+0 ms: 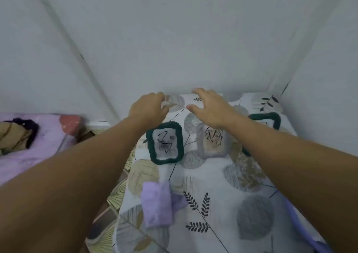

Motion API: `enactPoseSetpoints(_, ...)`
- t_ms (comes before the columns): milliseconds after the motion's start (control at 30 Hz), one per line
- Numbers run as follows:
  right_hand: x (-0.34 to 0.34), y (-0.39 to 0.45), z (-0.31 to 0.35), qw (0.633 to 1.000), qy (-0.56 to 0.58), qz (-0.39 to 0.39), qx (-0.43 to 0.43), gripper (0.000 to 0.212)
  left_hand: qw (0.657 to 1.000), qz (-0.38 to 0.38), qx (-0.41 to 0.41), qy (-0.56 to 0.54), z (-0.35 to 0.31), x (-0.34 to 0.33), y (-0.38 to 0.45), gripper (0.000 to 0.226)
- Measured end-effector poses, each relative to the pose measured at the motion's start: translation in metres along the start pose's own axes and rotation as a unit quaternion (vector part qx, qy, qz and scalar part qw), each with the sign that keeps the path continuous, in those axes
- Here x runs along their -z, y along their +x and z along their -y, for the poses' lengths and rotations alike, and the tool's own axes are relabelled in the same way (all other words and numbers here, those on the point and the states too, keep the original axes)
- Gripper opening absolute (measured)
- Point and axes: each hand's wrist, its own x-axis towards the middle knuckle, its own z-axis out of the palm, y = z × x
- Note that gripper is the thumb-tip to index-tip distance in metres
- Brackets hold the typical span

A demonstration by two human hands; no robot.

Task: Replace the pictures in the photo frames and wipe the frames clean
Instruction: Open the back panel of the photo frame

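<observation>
Green yarn wraps the border of 2 photo frames lying flat on a table covered by a leaf-print cloth (222,177). The left frame (165,143) holds a white sheet with a black scribble and is fully visible. The right frame (266,120) is partly hidden behind the right forearm. Between the 2 frames lies a loose scribbled picture (213,141), flat on the cloth and partly under the right wrist.

Both hands reach to the far edge of the table, near the wall (193,39). The left hand (148,109) has curled fingers pinching one end of a thin transparent sheet (175,103). The right hand (208,107) is spread, with its thumb touching the other end of the sheet; whether the fingers grip it cannot be determined.

A folded purple cloth (157,204) rests at the near left edge of the table, well apart from both hands. A bed with a pink sheet (34,152) stands to the left.
</observation>
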Motion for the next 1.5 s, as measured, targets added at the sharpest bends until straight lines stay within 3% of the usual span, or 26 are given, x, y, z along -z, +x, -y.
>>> enactPoseSetpoints(167, -0.081, 0.002, -0.024, 0.998, 0.044, -0.023, 0.030, 0.050, 0.988, -0.141, 0.043, -0.041, 0.029, -0.087, -0.019, 0.034)
enactPoseSetpoints(333, -0.143, 0.003, -0.036, 0.993, 0.097, -0.050, 0.046, 0.054, 0.947, -0.243, 0.131, -0.162, 0.056, -0.143, -0.024, 0.034)
enactPoseSetpoints(467, -0.178, 0.006, -0.046, 0.986, 0.142, -0.069, 0.046, 0.061, 0.917, -0.231, 0.177, -0.272, 0.062, -0.174, -0.033, 0.045)
enactPoseSetpoints(567, -0.198, 0.008, -0.056, 0.983, 0.167, -0.071, 0.024, 0.061, 0.897, -0.232, 0.165, -0.337, 0.059, -0.194, -0.040, 0.049)
enactPoseSetpoints(800, -0.220, -0.006, -0.068, 0.974, 0.216, -0.059, -0.034, 0.038, 0.856, -0.240, 0.169, -0.426, 0.049, -0.203, -0.051, 0.040)
enactPoseSetpoints(967, -0.202, -0.028, -0.061, 0.948, 0.302, -0.086, -0.050, 0.028, 0.833, -0.245, 0.162, -0.468, 0.032, -0.182, -0.064, 0.036)
enactPoseSetpoints(1233, -0.183, -0.087, -0.072, 0.870, 0.478, -0.093, -0.071, 0.021, 0.835, -0.211, 0.114, -0.496, 0.000, -0.159, -0.104, 0.036)
enactPoseSetpoints(1333, -0.181, -0.111, -0.079, 0.863, 0.485, -0.128, -0.061, 0.019, 0.858, -0.159, 0.141, -0.468, -0.011, -0.159, -0.117, 0.040)
enactPoseSetpoints(1400, -0.181, -0.122, -0.080, 0.865, 0.476, -0.153, -0.052, 0.021, 0.890, -0.174, 0.147, -0.394, -0.020, -0.159, -0.128, 0.052)
enactPoseSetpoints(1500, -0.182, -0.134, -0.080, 0.881, 0.428, -0.199, -0.025, 0.023, 0.898, -0.210, 0.066, -0.382, -0.046, -0.152, -0.152, 0.037)
